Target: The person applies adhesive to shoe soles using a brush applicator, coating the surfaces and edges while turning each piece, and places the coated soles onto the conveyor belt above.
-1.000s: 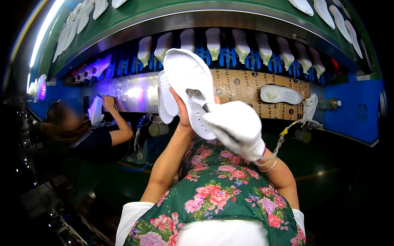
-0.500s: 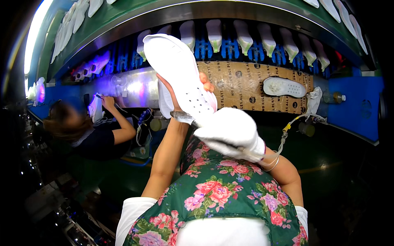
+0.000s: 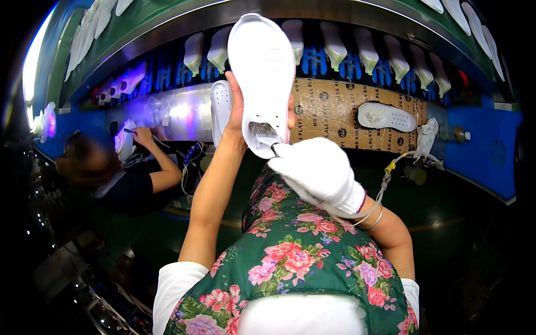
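Note:
A white shoe sole (image 3: 261, 61) is held up toe-away in front of me, its inner face turned toward me. My bare left hand (image 3: 237, 109) is closed around its sides, thumb on the left edge and fingertips showing at the right. My right hand (image 3: 318, 170), in a white knitted glove, is closed on a flat brush (image 3: 262, 132); its greyish head lies over the heel end of the sole. Most of the brush handle is hidden by the glove. Just left of my left hand, a second white sole (image 3: 220, 109) with small holes rests on the bench.
On the cardboard-covered bench (image 3: 329, 106) lies another sole (image 3: 385, 117). A cloth (image 3: 428, 135) and a bottle (image 3: 459, 134) are at the right. A thin tube (image 3: 385, 184) runs by my right wrist. Shoe uppers (image 3: 365, 47) line the rack behind. A co-worker (image 3: 120, 167) works at left.
The sole has turned upright and moved slightly right and away. The brush has gone from the heel's left edge onto its inner face. The second sole is more visible.

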A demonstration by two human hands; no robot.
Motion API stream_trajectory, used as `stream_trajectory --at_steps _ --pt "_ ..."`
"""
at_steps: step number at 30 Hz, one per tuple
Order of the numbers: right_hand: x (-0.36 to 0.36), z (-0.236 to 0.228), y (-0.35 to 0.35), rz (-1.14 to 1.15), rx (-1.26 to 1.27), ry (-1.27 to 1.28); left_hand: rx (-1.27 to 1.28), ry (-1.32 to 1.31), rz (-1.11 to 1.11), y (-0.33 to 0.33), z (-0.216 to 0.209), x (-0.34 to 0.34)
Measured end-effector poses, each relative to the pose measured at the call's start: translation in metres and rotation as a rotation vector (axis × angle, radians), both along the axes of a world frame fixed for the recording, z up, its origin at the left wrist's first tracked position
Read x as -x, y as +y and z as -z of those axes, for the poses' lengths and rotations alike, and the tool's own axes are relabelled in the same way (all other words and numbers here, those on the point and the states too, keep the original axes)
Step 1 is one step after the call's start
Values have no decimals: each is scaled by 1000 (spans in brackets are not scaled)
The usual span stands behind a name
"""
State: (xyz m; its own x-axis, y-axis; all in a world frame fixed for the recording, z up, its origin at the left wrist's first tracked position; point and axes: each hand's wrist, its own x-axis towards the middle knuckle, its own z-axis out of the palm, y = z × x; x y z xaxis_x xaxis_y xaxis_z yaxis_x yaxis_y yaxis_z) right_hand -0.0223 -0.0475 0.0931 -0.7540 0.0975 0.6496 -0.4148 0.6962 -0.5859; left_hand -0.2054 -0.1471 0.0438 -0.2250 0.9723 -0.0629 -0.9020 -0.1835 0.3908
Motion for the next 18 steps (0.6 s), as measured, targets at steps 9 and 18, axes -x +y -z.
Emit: stream_trajectory --at_steps 9,18 --pt "-1 -17 10 -208 150 -105 106 -45 277 -6 -2 19" --pt "1 -17 6 -359 181 -223 613 566 436 11 -13 21"
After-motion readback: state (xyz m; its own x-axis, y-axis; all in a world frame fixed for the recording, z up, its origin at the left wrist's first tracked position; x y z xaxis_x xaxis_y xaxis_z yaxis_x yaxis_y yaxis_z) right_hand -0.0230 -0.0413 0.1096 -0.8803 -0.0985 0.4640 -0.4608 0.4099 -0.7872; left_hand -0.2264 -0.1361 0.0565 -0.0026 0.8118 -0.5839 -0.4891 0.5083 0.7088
